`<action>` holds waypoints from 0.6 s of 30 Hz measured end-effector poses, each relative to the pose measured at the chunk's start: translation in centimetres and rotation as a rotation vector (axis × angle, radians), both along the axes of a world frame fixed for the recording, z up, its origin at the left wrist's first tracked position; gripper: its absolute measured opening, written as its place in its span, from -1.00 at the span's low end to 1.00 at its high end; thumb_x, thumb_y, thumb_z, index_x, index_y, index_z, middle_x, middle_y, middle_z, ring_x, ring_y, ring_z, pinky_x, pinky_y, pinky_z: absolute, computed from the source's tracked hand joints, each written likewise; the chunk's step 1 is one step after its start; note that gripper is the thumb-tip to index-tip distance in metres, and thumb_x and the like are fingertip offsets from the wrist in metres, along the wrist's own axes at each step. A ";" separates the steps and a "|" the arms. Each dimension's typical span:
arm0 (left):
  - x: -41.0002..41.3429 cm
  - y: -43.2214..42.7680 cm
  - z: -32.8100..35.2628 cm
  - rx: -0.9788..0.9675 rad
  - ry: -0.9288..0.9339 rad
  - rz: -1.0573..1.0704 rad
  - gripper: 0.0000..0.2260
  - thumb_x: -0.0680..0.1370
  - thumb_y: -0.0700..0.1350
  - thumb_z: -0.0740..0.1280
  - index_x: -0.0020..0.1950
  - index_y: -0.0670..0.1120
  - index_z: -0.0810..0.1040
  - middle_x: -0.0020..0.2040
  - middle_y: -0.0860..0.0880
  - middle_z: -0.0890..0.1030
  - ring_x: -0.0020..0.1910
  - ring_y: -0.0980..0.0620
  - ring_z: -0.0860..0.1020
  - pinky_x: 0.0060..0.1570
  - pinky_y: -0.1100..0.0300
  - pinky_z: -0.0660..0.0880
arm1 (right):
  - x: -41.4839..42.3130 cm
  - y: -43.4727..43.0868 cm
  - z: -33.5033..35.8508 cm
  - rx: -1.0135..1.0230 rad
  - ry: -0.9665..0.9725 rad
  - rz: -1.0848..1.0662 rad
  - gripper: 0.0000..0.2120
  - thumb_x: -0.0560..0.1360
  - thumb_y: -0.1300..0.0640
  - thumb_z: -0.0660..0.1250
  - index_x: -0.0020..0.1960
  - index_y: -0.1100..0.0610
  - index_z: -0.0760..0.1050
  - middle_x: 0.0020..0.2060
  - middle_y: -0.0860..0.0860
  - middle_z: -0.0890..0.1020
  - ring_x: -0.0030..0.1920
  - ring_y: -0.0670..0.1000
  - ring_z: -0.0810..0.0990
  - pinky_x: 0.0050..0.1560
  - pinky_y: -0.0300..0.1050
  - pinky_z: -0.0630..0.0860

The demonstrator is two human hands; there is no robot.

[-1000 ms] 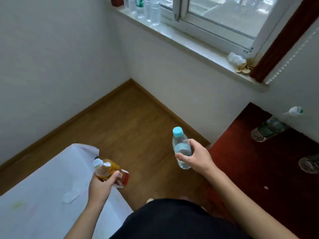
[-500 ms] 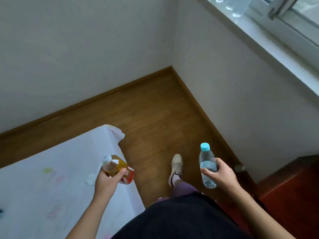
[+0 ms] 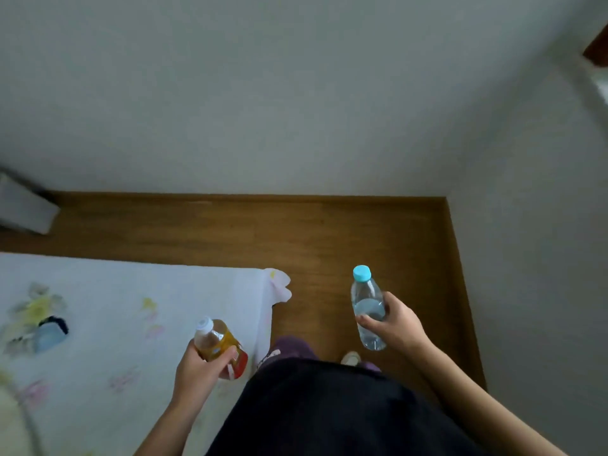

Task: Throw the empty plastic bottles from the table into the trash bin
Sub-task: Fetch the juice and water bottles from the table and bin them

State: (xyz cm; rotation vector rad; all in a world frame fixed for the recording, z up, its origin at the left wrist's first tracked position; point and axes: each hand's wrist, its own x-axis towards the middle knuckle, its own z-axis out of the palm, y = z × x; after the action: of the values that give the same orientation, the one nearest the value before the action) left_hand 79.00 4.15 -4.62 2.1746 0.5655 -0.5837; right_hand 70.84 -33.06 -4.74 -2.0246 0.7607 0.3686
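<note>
Head view. Looking down onto a brown wooden floor (image 3: 329,232), edged by a matching skirting board (image 3: 250,196) and closing into a corner at upper right between two pale walls (image 3: 263,93). Showing a table (image 3: 131,291) at lower left, covered by a white cloth with faint pastel prints and with a loose cloth corner (image 3: 279,287) hanging over the floor. Showing a grey blurred object (image 3: 23,209) at the far left edge against the wall, not identifiable. Showing a dark garment (image 3: 329,406) across the bottom centre, with a light shoe (image 3: 350,358) on the floor just beyond it. Gripping the orange-labelled bottle (image 3: 218,343) in the left hand (image 3: 200,366): fingers and thumb curling round the lower body, white cap (image 3: 204,325) pointing up and to the left, bottle tilting and hanging over the right edge of the table; contact with the cloth not determinable. Gripping the clear bottle (image 3: 367,301) in the right hand (image 3: 398,327): thumb crossing the front at mid-body, fingers wrapping behind, light blue cap (image 3: 362,273) uppermost, bottle standing close to upright above the bare floor, well apart from the table. Holding the two bottles apart, one on either side of the dark garment.
</note>
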 end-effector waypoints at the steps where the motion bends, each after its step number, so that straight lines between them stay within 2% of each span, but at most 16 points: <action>1: 0.6 0.0 0.0 -0.002 0.001 0.047 -0.61 0.33 -0.05 0.60 0.09 -0.02 0.58 -0.06 0.02 0.69 -0.06 0.01 0.65 -0.12 0.10 0.50 | 2.8 -0.4 0.3 0.001 -0.014 0.049 -0.51 0.33 -0.18 0.54 0.14 -0.02 0.47 -0.01 -0.10 0.65 -0.09 -0.12 0.67 -0.20 -0.19 0.66; 4: 3.0 -0.4 -0.4 -0.013 0.012 0.147 -0.59 0.23 0.03 0.60 0.02 0.02 0.59 -0.11 0.04 0.72 -0.10 0.04 0.68 -0.10 0.09 0.53 | 10.6 -1.5 1.0 -0.017 -0.063 0.173 -0.46 0.33 -0.20 0.53 0.20 -0.02 0.46 0.02 -0.11 0.64 -0.07 -0.12 0.67 -0.16 -0.18 0.67; 7: 6.7 -1.3 -1.6 -0.022 0.034 0.195 -0.63 0.30 -0.03 0.60 0.05 0.01 0.59 -0.07 0.03 0.72 -0.04 0.00 0.67 0.01 0.02 0.57 | 17.1 -2.8 0.7 -0.046 -0.075 0.248 -0.47 0.33 -0.22 0.51 0.17 -0.01 0.46 -0.02 -0.10 0.63 -0.09 -0.10 0.66 -0.13 -0.12 0.68; 9: 10.1 -2.5 -2.5 -0.045 0.046 0.209 -0.59 0.30 -0.02 0.60 0.09 -0.02 0.59 -0.05 0.03 0.71 -0.02 0.00 0.67 0.07 -0.02 0.57 | 20.8 -4.1 0.2 -0.053 -0.053 0.258 -0.48 0.34 -0.19 0.51 0.19 -0.01 0.45 -0.03 -0.10 0.63 -0.11 -0.11 0.66 -0.17 -0.17 0.67; 13: 18.4 -5.1 -4.2 -0.062 0.062 0.154 -0.48 0.19 0.13 0.58 0.09 -0.01 0.61 -0.05 0.04 0.72 -0.02 0.01 0.68 0.09 -0.04 0.58 | 26.1 -7.7 -0.9 -0.136 0.016 0.246 -0.44 0.34 -0.20 0.50 0.23 0.01 0.45 -0.03 -0.12 0.62 -0.14 -0.14 0.65 -0.23 -0.24 0.63; 18: 29.8 -11.4 -1.4 -0.111 -0.005 0.048 -0.57 0.34 -0.03 0.59 0.14 0.07 0.54 -0.01 0.11 0.65 -0.01 0.10 0.60 0.02 0.08 0.49 | 31.5 -12.3 -0.8 -0.217 0.058 0.185 -0.46 0.35 -0.22 0.49 0.22 -0.02 0.44 -0.06 -0.13 0.61 -0.16 -0.16 0.62 -0.24 -0.25 0.58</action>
State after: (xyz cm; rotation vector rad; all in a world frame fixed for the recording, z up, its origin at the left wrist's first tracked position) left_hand 108.78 -7.28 -6.04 2.0523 0.5679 -0.5706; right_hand 102.37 -45.32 -5.58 -2.3058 0.6739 0.4697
